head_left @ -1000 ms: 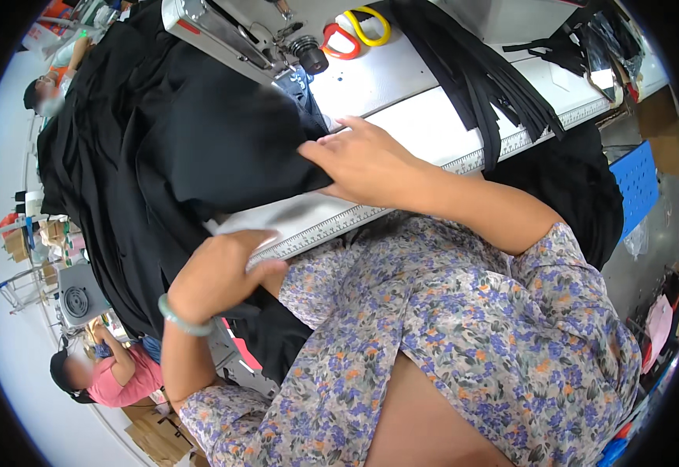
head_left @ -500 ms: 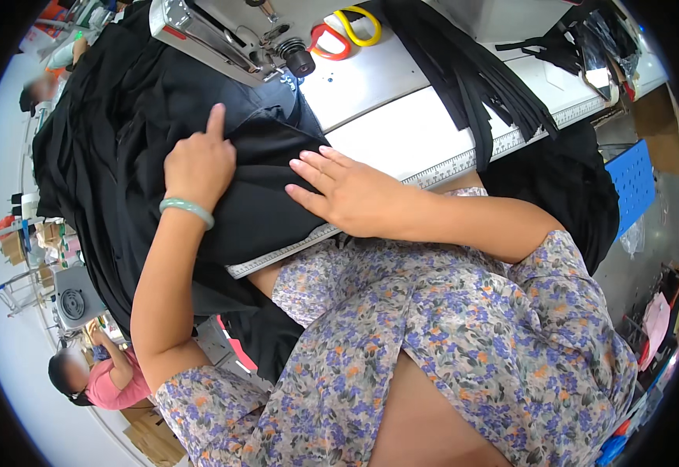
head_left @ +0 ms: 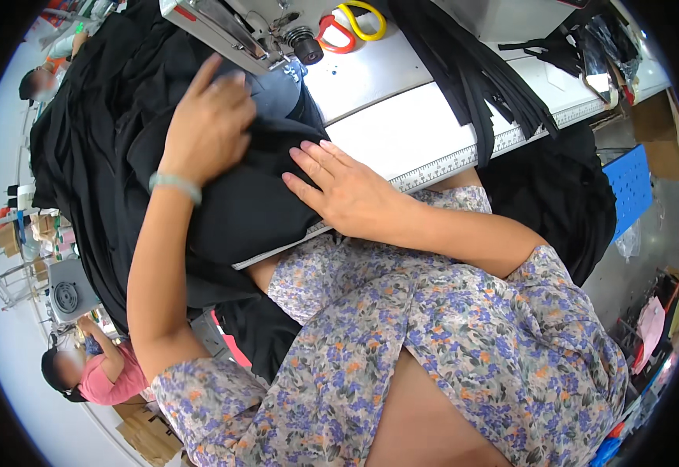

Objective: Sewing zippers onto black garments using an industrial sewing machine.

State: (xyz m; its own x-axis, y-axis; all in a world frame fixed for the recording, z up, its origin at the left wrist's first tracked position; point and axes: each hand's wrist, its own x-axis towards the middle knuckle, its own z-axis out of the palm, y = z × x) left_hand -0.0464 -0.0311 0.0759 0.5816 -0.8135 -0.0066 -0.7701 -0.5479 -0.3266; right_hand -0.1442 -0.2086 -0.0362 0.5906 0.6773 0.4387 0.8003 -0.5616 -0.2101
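Black fabric [head_left: 254,210] lies bunched over the left of the sewing table and over its front edge. My left hand [head_left: 209,128], slightly blurred, is over the cloth just left of the sewing machine [head_left: 211,31]. Its index finger stretches forward and the other fingers bend loosely; I see nothing held. Flat on the black fabric near the table's front edge rests my right hand [head_left: 351,191], fingers extended. A smooth grey-black part of the cloth [head_left: 277,97] lies by the machine's needle area, where the foot is partly hidden.
Scissors with red and yellow handles [head_left: 338,50] lie behind the machine head. Black strips [head_left: 448,70] hang across the white tabletop, over a ruler strip [head_left: 433,171] along its edge. A blue perforated panel [head_left: 627,191] stands right. A person in pink [head_left: 114,381] sits far left.
My left hand has moved forward, closer to the machine, and the cloth beneath it has shifted and folded. My right hand stays in nearly the same place on the fabric.
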